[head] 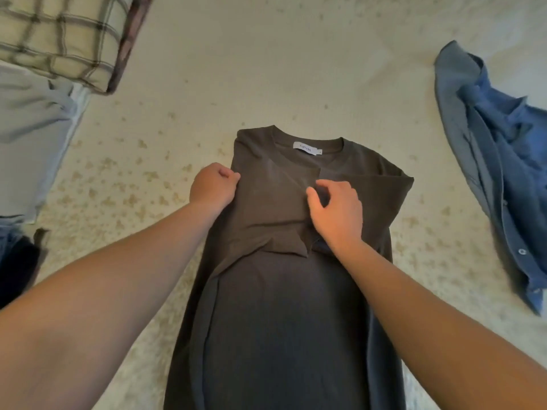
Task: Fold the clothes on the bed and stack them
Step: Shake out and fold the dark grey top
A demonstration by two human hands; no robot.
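A dark grey T-shirt lies lengthwise on the bed, collar and white label away from me, both sides folded in towards the middle. My left hand grips the shirt's left folded edge near the shoulder with curled fingers. My right hand sits on the chest area where the folded sleeves meet, thumb and fingers pinching the cloth there. Both forearms reach in from the bottom of the view.
A crumpled blue button shirt lies at the right. At the left are a folded plaid garment on top of a light grey one, and a dark item at the left edge. The bedcover is cream with small tan motifs.
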